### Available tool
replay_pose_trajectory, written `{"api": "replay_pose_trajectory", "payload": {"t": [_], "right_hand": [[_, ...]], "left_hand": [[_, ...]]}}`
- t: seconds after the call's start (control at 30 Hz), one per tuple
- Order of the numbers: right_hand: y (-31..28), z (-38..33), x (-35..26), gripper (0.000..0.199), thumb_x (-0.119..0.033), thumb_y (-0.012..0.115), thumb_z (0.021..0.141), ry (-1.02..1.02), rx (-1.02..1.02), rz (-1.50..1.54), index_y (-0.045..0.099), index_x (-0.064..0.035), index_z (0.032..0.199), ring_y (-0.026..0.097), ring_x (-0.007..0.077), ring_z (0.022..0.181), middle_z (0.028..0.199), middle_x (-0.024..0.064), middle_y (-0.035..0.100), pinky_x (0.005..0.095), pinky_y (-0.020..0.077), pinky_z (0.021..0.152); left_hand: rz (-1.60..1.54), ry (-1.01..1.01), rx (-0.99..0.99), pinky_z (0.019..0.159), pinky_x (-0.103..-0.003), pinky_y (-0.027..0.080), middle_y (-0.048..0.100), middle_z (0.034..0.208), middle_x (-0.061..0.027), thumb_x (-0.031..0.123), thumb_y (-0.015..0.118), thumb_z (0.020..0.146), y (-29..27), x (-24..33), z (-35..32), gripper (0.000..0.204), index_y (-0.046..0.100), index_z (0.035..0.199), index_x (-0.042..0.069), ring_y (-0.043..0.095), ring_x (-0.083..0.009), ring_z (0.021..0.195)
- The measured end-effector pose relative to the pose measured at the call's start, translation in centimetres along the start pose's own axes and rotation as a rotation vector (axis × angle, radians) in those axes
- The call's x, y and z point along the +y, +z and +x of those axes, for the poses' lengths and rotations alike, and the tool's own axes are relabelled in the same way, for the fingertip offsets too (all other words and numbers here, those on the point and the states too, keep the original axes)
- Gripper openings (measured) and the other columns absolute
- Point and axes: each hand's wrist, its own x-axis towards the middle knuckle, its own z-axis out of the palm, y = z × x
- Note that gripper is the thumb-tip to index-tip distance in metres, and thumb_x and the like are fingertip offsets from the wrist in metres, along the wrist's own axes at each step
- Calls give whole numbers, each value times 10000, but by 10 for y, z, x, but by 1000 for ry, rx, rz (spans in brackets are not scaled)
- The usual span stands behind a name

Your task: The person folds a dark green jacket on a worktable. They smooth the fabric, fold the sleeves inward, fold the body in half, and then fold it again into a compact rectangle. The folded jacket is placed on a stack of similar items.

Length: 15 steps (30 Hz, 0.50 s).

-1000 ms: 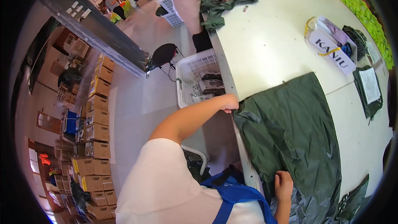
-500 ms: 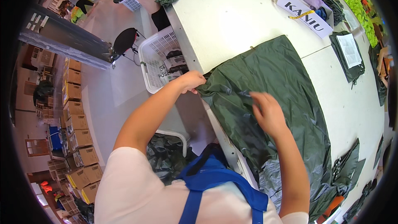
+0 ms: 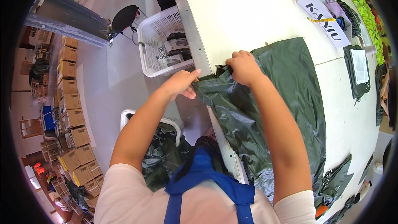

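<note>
White table [image 3: 248, 12] w/ dark green sheet [image 3: 290, 83]: left hand [image 3: 181, 84] & right hand [image 3: 243, 67] grips both pinched shut on its edge

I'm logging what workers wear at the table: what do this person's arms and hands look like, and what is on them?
Both forearms are bare, with short white sleeves ending near the shoulders. The left hand and right hand show no gloves, rings or watch. Blue apron straps cross the white shirt.

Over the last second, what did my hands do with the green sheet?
The right hand moved up from the near edge and took hold of the sheet at its far corner, close to the left hand. The left hand stayed gripping that corner at the table's edge.
</note>
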Motion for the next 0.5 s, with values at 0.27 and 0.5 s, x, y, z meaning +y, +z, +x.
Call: {"api": "replay_pose_trajectory", "payload": {"t": [0.27, 0.5], "right_hand": [[-136, -95, -16, 267, 40, 522, 619, -189, 177, 219, 580, -65, 857, 558, 267, 863, 719, 70, 561, 402, 379, 883], [-165, -141, -27, 265, 51, 544, 597, -197, 143, 244, 577, -83, 823, 545, 272, 765, 676, 63, 532, 398, 380, 885]], "left_hand": [[-162, 178, -207, 614, -262, 514, 638, 801, -82, 307, 505, 917, 15, 41, -8, 346, 644, 889, -9, 610, -149, 738], [308, 310, -597, 663, -203, 448, 655, 812, -8, -27, 499, 728, 15, 71, -49, 303, 699, 950, 25, 576, -77, 771]]}}
